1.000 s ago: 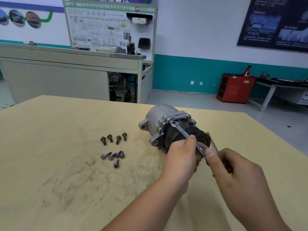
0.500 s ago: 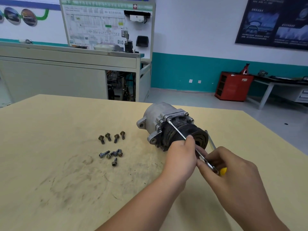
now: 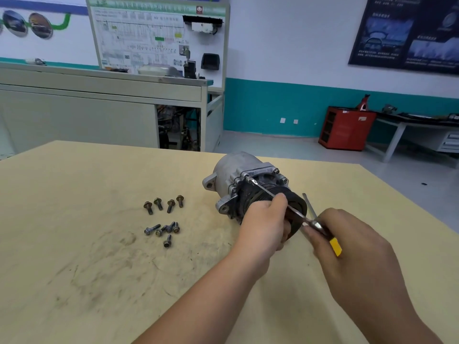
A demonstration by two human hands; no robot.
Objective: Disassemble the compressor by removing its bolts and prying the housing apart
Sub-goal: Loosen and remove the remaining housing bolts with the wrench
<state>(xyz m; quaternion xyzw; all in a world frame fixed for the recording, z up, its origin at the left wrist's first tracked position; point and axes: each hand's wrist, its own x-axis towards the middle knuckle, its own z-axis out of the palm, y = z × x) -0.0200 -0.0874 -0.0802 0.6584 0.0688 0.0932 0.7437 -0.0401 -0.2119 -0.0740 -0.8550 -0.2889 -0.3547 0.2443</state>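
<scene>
Right hand (image 3: 347, 252): fingers curled round the handle of a yellow-handled screwdriver (image 3: 335, 247)
Left hand (image 3: 263, 224): clasped round the black pulley end of the compressor (image 3: 233, 167)
Screwdriver: tip at a flange bolt
Compressor: on its side on the table (image 3: 74, 269)
Loose bolts (image 3: 162, 217): scattered to its left, apart from it
Red cabinet (image 3: 345, 127): by the far wall

compressor (image 3: 237, 170): silver-grey housing, black pulley end. screwdriver (image 3: 335, 247): yellow handle. bolts (image 3: 164, 228): dark grey. surface (image 3: 74, 244): pale yellow, grey smudges. cabinet (image 3: 345, 127): red.
</scene>
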